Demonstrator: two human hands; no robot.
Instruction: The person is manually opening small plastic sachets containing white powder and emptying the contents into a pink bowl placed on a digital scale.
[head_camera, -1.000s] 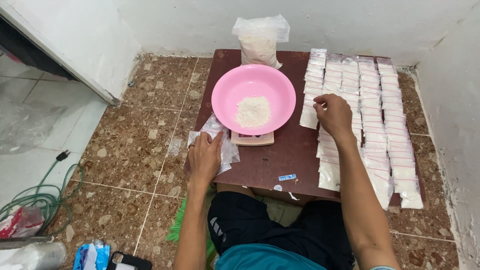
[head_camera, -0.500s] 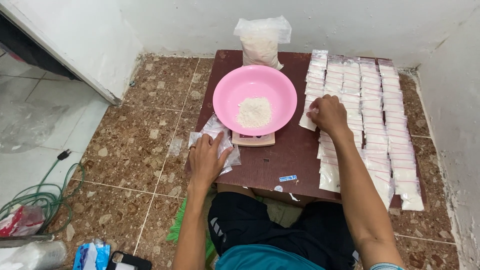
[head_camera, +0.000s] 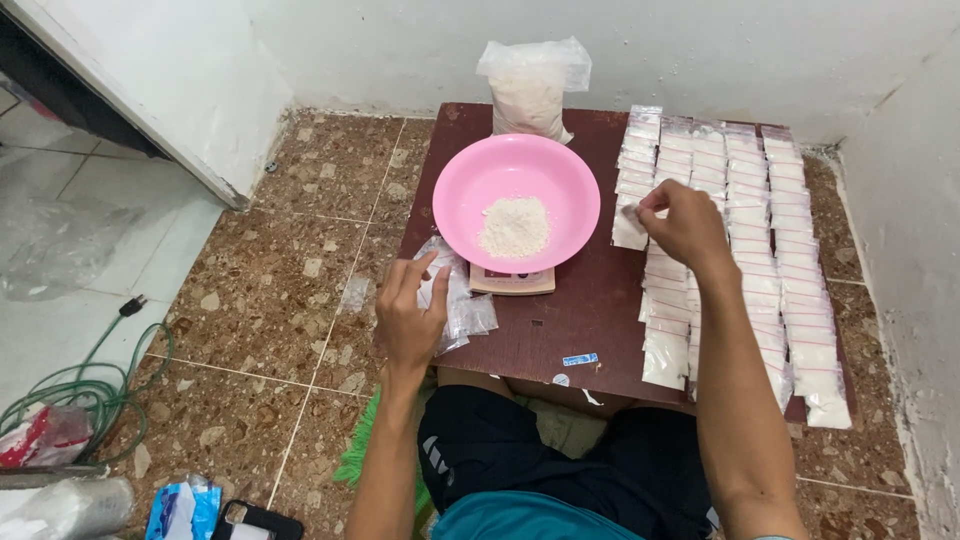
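A pink bowl (head_camera: 480, 185) with a heap of white powder (head_camera: 514, 226) sits on a small scale (head_camera: 512, 282) on a low dark wooden table (head_camera: 590, 310). My left hand (head_camera: 408, 315) rests on a pile of empty clear bags (head_camera: 468, 308) at the table's left edge, fingers pinching one. My right hand (head_camera: 683, 224) pinches a small filled packet (head_camera: 630, 226) at the left end of several rows of filled packets (head_camera: 775, 250) that cover the table's right side. A large clear bag of powder (head_camera: 530, 90) stands at the back.
White walls close in behind and to the right. Brown tiled floor (head_camera: 270, 290) lies to the left, with a green cable (head_camera: 70, 385), plastic wrappers and a phone (head_camera: 255, 522) at the bottom left. My legs are under the table's front edge.
My right hand has moved left and toward the back along the packet rows, now holding a packet by the bowl. My left hand has closed its fingers on the empty bags.
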